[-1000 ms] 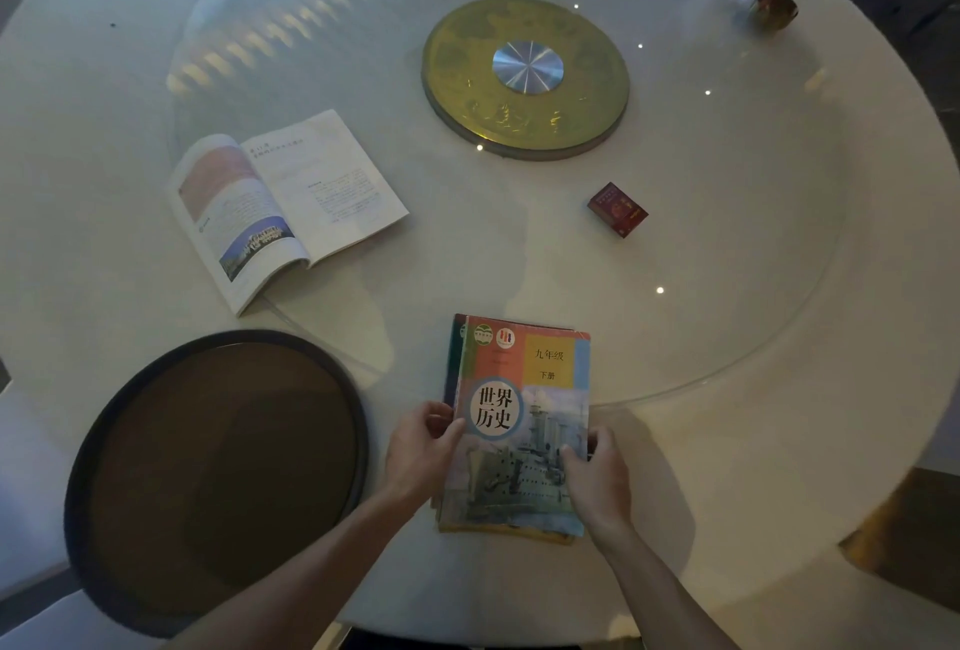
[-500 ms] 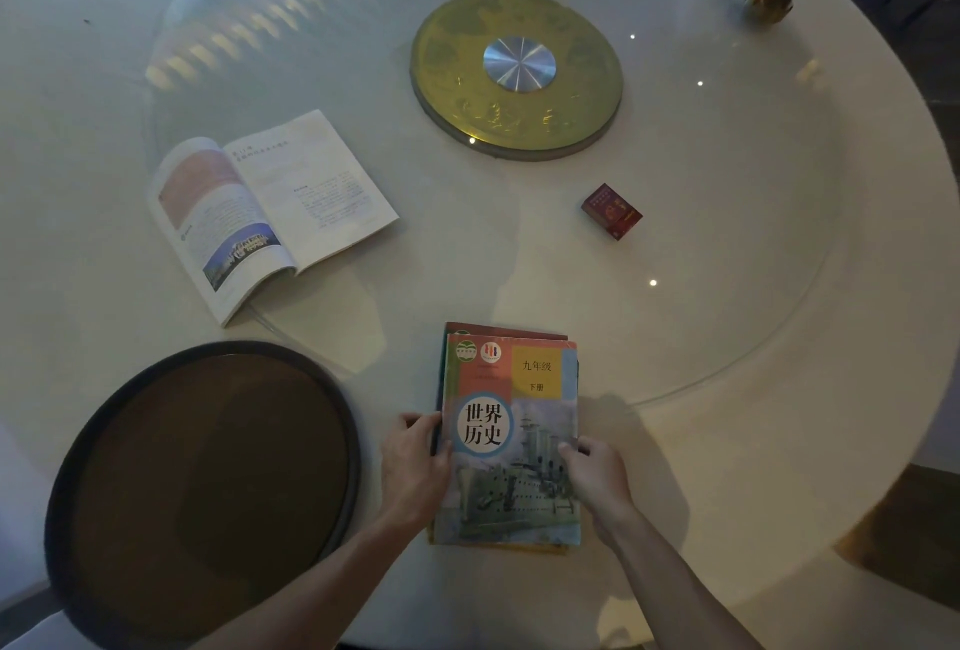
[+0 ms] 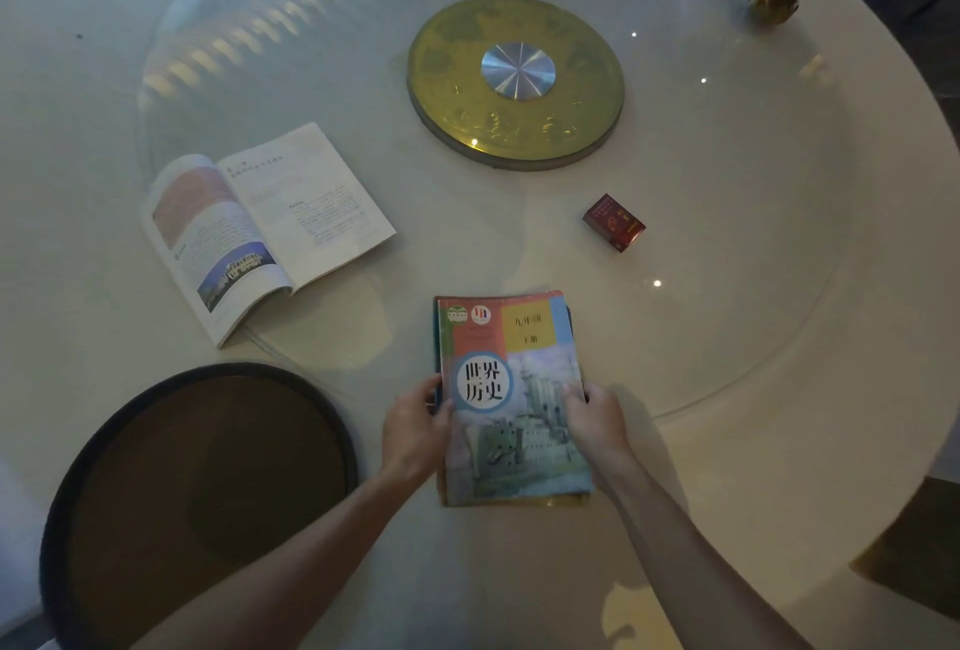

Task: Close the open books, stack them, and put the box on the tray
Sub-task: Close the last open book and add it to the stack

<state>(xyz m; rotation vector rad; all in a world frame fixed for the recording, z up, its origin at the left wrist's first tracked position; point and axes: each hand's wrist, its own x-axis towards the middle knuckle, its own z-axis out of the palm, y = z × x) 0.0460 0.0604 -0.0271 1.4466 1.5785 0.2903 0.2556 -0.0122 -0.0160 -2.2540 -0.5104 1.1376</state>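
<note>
A stack of closed books [image 3: 511, 389] lies on the table in front of me, a colourful history textbook on top. My left hand [image 3: 415, 428] grips the stack's left edge and my right hand [image 3: 597, 420] grips its right edge. One open book [image 3: 265, 223] lies face up to the upper left. A small red box [image 3: 614, 223] sits apart on the glass, up and to the right of the stack. The round dark tray [image 3: 67, 509] rests at the lower left with nothing in it.
A round white table [image 3: 779, 441] carries a glass turntable with a gold hub [image 3: 517, 82] at its centre. A small brass object [image 3: 773, 4] and a clear glass item stand at the far right. A chair edge shows at the lower right.
Both hands have squared the books into a neater stack and slid along its edges. The open book, box and tray have not moved.
</note>
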